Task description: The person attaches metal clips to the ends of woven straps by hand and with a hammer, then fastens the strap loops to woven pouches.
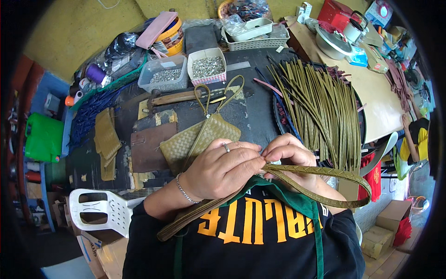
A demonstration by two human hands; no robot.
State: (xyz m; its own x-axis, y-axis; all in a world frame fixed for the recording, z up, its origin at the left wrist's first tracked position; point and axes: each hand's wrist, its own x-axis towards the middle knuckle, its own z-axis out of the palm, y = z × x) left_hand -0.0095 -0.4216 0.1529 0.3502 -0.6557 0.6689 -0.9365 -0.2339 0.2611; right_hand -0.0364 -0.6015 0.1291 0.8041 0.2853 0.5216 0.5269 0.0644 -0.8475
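Close to my body, my left hand point(226, 168) and my right hand point(291, 157) meet with fingertips pinched together on an olive strap point(355, 179). One part of the strap loops out to the right past my right hand; a flat band hangs from under my left hand toward the lower left. A small pale or metallic bit shows at the fingertips, too covered to make out. Just beyond my left hand, an olive woven pouch point(174, 146) lies on the dark worktable point(251, 111), with thin strap loops point(234, 86) stretching away from it.
A hammer point(181, 96) and a brown leather piece point(153, 146) lie left of the pouch. Behind stand a clear tub point(144, 83) and a white box point(224, 55) of small metal fittings. Many olive strips point(320, 107) are heaped right; folded olive pieces point(107, 139) lie left.
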